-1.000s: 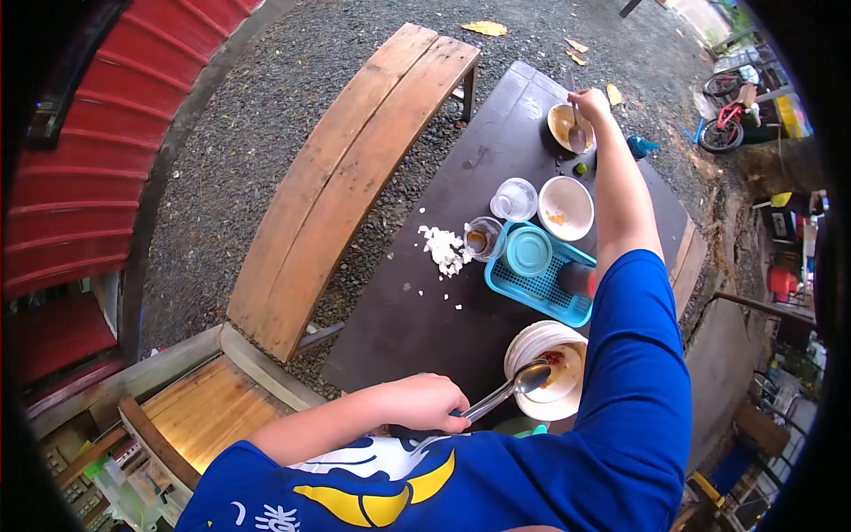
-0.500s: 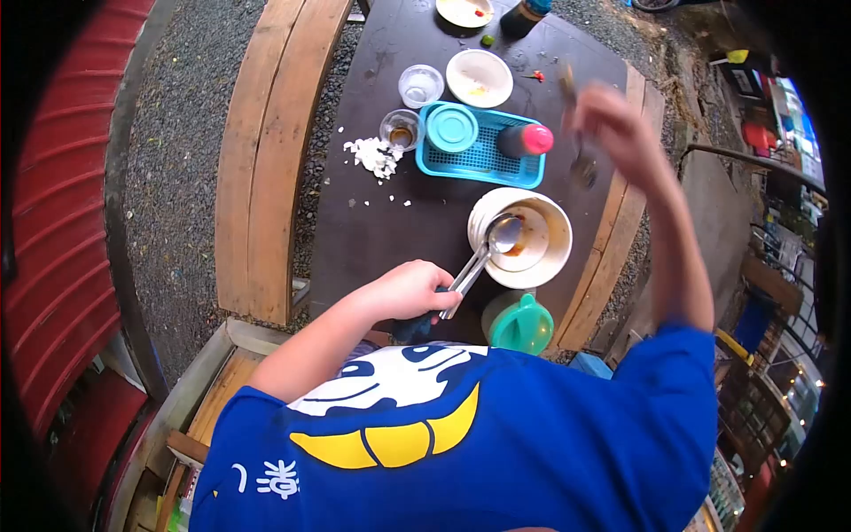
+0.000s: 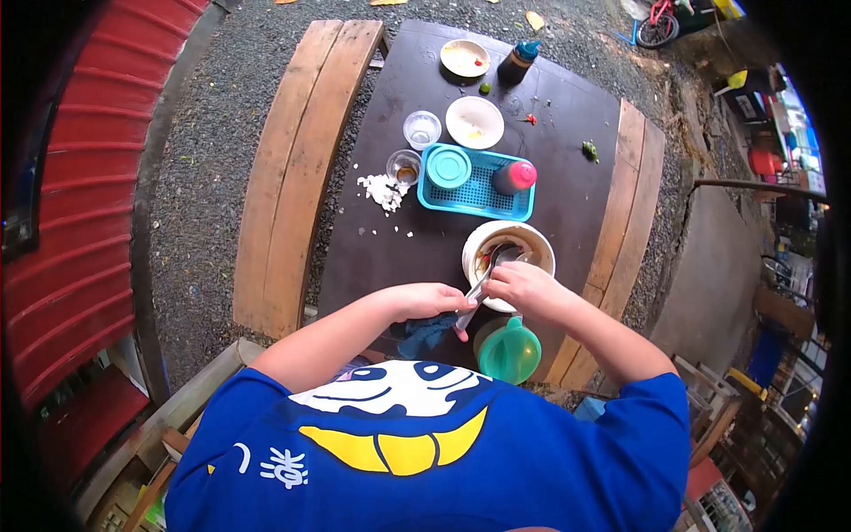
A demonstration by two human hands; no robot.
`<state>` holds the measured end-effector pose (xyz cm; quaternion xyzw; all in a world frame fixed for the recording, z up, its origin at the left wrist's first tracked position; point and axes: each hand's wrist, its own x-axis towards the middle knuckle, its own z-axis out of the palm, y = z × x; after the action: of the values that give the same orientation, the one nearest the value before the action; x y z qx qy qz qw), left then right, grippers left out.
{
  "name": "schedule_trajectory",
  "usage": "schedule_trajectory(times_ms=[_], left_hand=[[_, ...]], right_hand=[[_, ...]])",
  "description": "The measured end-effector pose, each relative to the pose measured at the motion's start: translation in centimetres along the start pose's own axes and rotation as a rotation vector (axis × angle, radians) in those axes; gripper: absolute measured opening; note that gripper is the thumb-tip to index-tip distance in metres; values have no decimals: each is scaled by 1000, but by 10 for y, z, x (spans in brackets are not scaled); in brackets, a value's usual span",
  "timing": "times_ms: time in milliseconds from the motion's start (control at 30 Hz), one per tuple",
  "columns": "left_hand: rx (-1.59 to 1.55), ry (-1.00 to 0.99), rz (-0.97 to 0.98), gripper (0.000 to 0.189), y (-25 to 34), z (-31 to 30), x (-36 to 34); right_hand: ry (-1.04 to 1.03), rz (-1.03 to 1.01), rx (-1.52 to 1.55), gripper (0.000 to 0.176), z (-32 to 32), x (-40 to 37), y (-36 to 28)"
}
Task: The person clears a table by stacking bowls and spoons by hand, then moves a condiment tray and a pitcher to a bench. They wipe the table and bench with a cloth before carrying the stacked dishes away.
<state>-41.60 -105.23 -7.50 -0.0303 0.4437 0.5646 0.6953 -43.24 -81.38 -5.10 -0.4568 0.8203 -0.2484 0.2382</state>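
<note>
Several metal spoons (image 3: 483,285) slant into a white bowl (image 3: 547,246) with brownish residue inside; it looks like a stack of bowls. My left hand (image 3: 430,301) is closed on the spoon handles, just left of the bowl. My right hand (image 3: 530,291) reaches over the bowl's near rim, its fingers closed on the utensils there; exactly which piece it grips is partly hidden. A pink handle end (image 3: 461,334) sticks out below my left hand. Close below stands a pitcher with a green lid (image 3: 510,352), beside a dark blue cloth (image 3: 427,335).
A blue basket (image 3: 474,209) holds a round teal-lidded tub (image 3: 448,167) and a red-capped bottle (image 3: 516,178). Around it are clear cups (image 3: 422,129), white crumbled bits (image 3: 385,192), used plates (image 3: 475,122) and a dark sauce bottle (image 3: 518,64). Wooden benches (image 3: 301,177) flank the table.
My right hand has come down from the table's right side, where it held a blurred utensil, to the bowl. My left hand stays on the spoons. The view has shifted slightly.
</note>
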Motion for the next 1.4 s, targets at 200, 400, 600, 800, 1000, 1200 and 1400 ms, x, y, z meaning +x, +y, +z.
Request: schedule_trajectory(times_ms=[200,400,600,800,1000,1200,1400], left_hand=[[-115,35,-22,26,-11,2,15],[27,109,0,27,-13,0,14],[233,95,85,32,-15,-3,15],[423,126,126,35,-15,-5,12],[672,209,175,37,-19,-6,15],[626,227,183,33,-16,-6,12],[502,217,26,32,0,6,-6]], right_hand=[[86,-8,189,16,-39,27,18],[577,637,613,22,-120,164,162],[600,867,-367,24,-132,275,308],[405,931,-429,27,-142,303,360],[359,900,-431,24,-130,304,373],[530,684,-636,26,-147,277,349],[723,641,-509,20,-171,141,152]])
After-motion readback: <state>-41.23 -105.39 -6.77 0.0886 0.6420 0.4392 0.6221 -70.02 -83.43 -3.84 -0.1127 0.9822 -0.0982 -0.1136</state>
